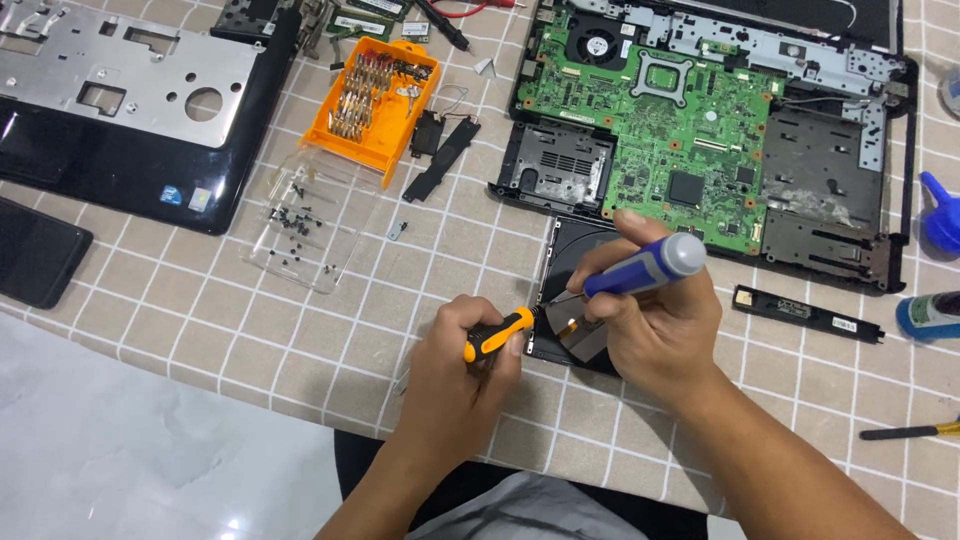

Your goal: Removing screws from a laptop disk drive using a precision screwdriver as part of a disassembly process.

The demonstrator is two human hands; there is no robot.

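Left hand [470, 355]: fist closed round a short orange-and-black screwdriver [497, 334], its tip aimed at the drive, seemingly to brace or pry.
Right hand [655, 320]: fingers wrapped round a blue-and-silver screwdriver [645, 265], held slanted so the point comes down at the same spot.
Drive [575, 300]: flat black unit near the table's front edge, just below the laptop base; both tips meet over a shiny part on it.
Laptop base [700, 130]: opened, green board exposed, toward the back right of the table; top edge cut off.
Bit case [372, 100]: orange, lid open, bits within easy reach at the back middle.
Clear tray [300, 225]: beside the case, holding small dark screws so they stay together.
Palm rest [130, 100]: turned over at the back left, partly out of view.
Table [200, 320]: covered with a checked cloth.
Hidden: the right hand covers much of the drive; what the tips touch cannot be made out.
Cut off: blue items at the right edge, kind unclear.
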